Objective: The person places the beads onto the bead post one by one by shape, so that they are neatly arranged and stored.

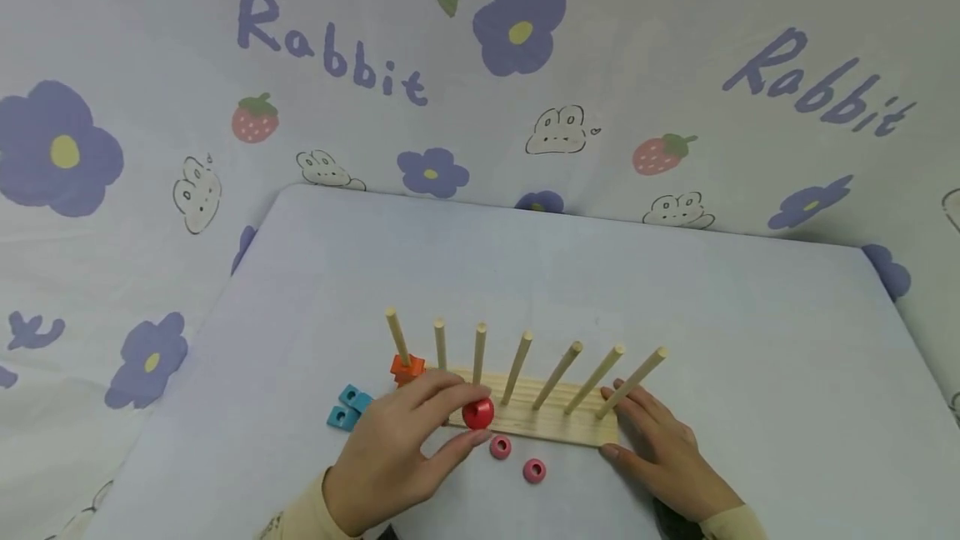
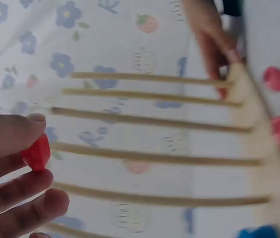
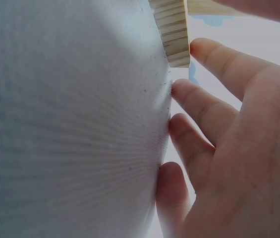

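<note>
In the head view my left hand (image 1: 405, 440) pinches a red bead (image 1: 478, 413) between thumb and fingers, in front of the wooden peg board (image 1: 555, 430). The left wrist view shows the same red bead (image 2: 36, 152) at the fingertips, apart from the pegs. My right hand (image 1: 663, 448) holds the board's right end, thumb at the front corner and fingers at the back. In the right wrist view a fingertip touches the board's end (image 3: 174, 37). Orange pieces (image 1: 407, 368) sit on the leftmost peg. My left hand partly hides the board's left part.
Two pink beads (image 1: 500, 447) (image 1: 534, 471) lie in front of the board. Blue blocks with holes (image 1: 345, 417) lie left of it. In the left wrist view a blue piece (image 2: 259, 232) shows at the board's near end. Upright pegs (image 1: 517, 367) stand along the board.
</note>
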A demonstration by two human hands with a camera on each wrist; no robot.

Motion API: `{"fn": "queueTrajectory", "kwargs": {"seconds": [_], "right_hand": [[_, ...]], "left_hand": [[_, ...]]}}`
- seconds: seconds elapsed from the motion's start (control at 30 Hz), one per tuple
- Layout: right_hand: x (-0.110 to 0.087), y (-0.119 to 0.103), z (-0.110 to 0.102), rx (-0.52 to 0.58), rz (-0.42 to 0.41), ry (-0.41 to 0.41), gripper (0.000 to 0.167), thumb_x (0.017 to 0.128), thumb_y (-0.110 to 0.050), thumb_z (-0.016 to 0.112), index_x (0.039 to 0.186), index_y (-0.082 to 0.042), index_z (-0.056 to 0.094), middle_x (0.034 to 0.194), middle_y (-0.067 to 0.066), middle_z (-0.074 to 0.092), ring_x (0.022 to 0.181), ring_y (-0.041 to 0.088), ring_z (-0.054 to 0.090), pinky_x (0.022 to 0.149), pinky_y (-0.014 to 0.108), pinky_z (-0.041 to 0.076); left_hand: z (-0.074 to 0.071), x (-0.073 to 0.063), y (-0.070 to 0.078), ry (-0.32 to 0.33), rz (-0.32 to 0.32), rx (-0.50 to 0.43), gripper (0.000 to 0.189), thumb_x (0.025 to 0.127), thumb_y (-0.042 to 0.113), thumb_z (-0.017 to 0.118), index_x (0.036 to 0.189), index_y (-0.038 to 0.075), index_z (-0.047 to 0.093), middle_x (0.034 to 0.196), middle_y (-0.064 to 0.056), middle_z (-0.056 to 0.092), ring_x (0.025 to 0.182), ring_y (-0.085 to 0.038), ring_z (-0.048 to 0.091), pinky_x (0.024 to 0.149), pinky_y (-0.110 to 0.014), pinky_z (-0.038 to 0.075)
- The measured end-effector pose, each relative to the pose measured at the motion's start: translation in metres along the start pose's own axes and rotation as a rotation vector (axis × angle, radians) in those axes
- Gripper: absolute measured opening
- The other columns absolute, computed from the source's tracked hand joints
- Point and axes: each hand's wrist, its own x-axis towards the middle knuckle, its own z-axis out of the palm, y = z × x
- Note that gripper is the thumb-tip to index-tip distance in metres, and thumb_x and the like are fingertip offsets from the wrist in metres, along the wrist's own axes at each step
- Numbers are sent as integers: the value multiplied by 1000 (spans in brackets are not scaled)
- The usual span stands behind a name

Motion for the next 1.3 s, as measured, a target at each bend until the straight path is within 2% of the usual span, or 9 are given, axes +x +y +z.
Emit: {"fn": "queueTrajectory", "kwargs": {"seconds": [0.13, 0.23, 0.37, 0.6, 0.73, 0.97, 1.07, 1.17, 1.3], "right_hand": [[0, 0, 0, 10, 3, -6, 63, 91, -47, 61, 147, -36, 35, 154, 3, 30, 140, 37, 25, 90, 69, 27], [0, -1, 1, 13, 2, -9, 63, 91, -47, 61, 147, -34, 35, 155, 4, 29, 140, 38, 24, 90, 70, 27], [0, -1, 1, 19, -2, -11, 63, 91, -47, 61, 147, -35, 34, 155, 4, 28, 140, 38, 24, 90, 70, 27], [0, 0, 1, 31, -2, -14, 63, 90, -46, 62, 146, -35, 36, 155, 4, 28, 140, 39, 23, 91, 69, 25], [1, 1, 0, 24, -6, -4, 63, 90, -46, 63, 146, -34, 37, 155, 4, 29, 140, 39, 24, 91, 69, 26], [2, 2, -2, 25, -13, -4, 63, 90, -45, 63, 146, -33, 37, 154, 6, 30, 140, 39, 24, 90, 68, 26], [1, 1, -2, 30, -3, -13, 63, 90, -46, 62, 146, -33, 37, 154, 6, 29, 140, 39, 23, 91, 68, 25], [1, 1, -2, 37, 12, -16, 63, 90, -47, 62, 146, -34, 37, 155, 6, 29, 141, 39, 23, 92, 68, 24], [1, 2, -2, 35, 13, -11, 63, 89, -48, 62, 146, -35, 37, 155, 6, 29, 141, 39, 23, 92, 68, 24]], "left_hand": [[-33, 27, 7, 70, 34, 115, 31, 89, 26, 69, 113, 7, 67, 102, -5, 64, 84, -15, 60, 73, -29, 50], [-50, 41, 6, 72, -3, 222, 33, 85, 23, 73, 114, 7, 68, 102, -7, 64, 87, -21, 58, 72, -36, 47], [-61, 51, 1, 59, -55, 307, 37, 82, 19, 76, 115, 8, 67, 102, -6, 66, 90, -23, 58, 71, -40, 39], [-61, 54, -1, 50, -79, 301, 30, 83, 23, 75, 109, 11, 68, 100, -1, 69, 91, -19, 58, 85, -50, 30], [-60, 55, -2, 31, -58, 297, 23, 82, 22, 76, 103, 13, 69, 97, 3, 70, 92, -15, 59, 90, -51, 31], [-56, 53, -5, -33, -25, 358, 21, 81, 21, 77, 101, 14, 70, 94, 3, 70, 92, -16, 59, 90, -51, 34], [-53, 51, -11, -77, -2, 380, 30, 78, 20, 80, 104, 12, 67, 89, 1, 68, 89, -17, 60, 87, -49, 38], [-49, 50, -18, -131, 31, 432, 47, 73, 21, 84, 114, 12, 63, 84, 1, 67, 88, -18, 60, 86, -49, 41], [-42, 47, -24, -134, 111, 550, 66, 73, 24, 84, 133, 20, 56, 80, 2, 68, 93, -22, 62, 91, -56, 41]]}}
